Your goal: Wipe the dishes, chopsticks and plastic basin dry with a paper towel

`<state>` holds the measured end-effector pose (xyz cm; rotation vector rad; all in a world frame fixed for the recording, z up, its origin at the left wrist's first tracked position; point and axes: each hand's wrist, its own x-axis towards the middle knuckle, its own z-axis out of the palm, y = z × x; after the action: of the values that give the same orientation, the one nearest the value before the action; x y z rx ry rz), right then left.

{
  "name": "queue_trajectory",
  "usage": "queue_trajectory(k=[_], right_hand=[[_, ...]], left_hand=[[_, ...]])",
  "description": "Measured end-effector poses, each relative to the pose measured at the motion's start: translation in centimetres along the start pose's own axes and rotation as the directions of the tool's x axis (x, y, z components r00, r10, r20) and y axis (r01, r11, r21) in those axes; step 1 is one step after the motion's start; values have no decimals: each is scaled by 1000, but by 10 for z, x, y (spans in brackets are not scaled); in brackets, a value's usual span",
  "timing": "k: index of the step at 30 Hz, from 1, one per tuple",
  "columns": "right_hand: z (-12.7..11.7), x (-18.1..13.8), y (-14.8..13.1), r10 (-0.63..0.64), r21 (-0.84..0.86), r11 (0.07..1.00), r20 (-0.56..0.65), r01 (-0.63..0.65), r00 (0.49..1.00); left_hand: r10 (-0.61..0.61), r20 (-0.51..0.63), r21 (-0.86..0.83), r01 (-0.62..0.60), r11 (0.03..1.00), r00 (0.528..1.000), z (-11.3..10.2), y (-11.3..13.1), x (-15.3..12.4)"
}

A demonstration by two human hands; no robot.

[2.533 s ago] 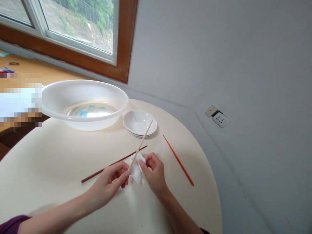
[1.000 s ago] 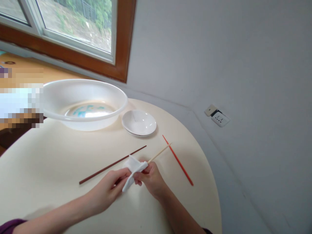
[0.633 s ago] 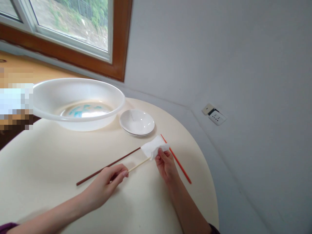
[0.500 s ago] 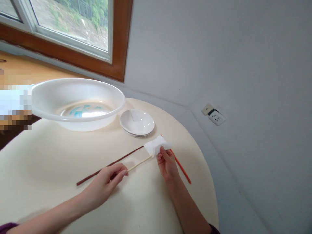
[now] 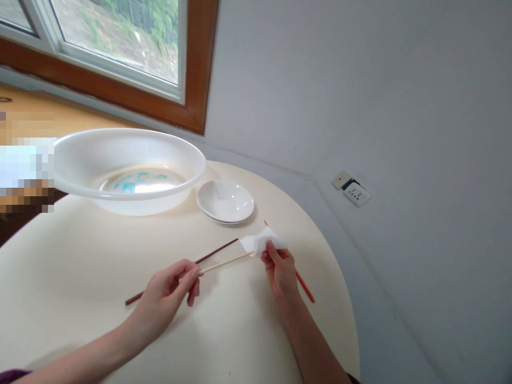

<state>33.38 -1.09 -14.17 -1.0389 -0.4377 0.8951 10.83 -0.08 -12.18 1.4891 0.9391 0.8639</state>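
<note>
My left hand (image 5: 174, 282) pinches one end of a thin pale chopstick (image 5: 227, 262) between thumb and fingers. Its other end runs into a white tissue (image 5: 256, 242), which my right hand (image 5: 280, 266) grips, so that tip is hidden. A dark brown chopstick (image 5: 218, 250) lies on the table, partly covered by my left hand. Beyond my right hand, an orange-red chopstick (image 5: 305, 286) rests on the table, its middle hidden by the hand and tissue. Two or more stacked white dishes (image 5: 226, 201) stand behind the tissue.
A large translucent white basin (image 5: 132, 195) stands at the left back of the round cream table (image 5: 224, 341). Behind the table are a wooden-framed window (image 5: 196, 69) and a white wall with a socket (image 5: 356, 192). A blurred patch covers the far left.
My left hand has moved slightly left and up, drawing back with the pale chopstick. My right hand and the tissue have shifted a little to the right.
</note>
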Motion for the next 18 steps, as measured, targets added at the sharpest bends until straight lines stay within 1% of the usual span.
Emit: queue_trajectory(k=[3,4,6,9,13,15,18], right_hand=[[3,-4,5,-53,-108,992,66,59,996],[4,-6,7,-61,-142,987,91,74,994],[6,-9,11,-61,-197,976,142,88,988],[9,-16,16,-28,-279,955,246,98,969],[11,-27,23,33,-368,921,404,130,914],[13,-32,24,44,-430,882,480,192,876],[16,-39,19,49,-520,785,595,337,802]], left_hand=[[38,-134,-140,-57,988,990,-3,2,-1],[33,-162,-182,-63,981,986,-4,2,-2],[13,-181,-240,-57,969,983,-5,2,-2],[-2,-171,-260,-43,965,985,-5,2,-2],[-8,-124,-243,-22,970,992,-3,3,1],[-4,-84,-214,-14,977,996,-2,1,3],[38,-2,-120,-38,992,999,0,-4,4]])
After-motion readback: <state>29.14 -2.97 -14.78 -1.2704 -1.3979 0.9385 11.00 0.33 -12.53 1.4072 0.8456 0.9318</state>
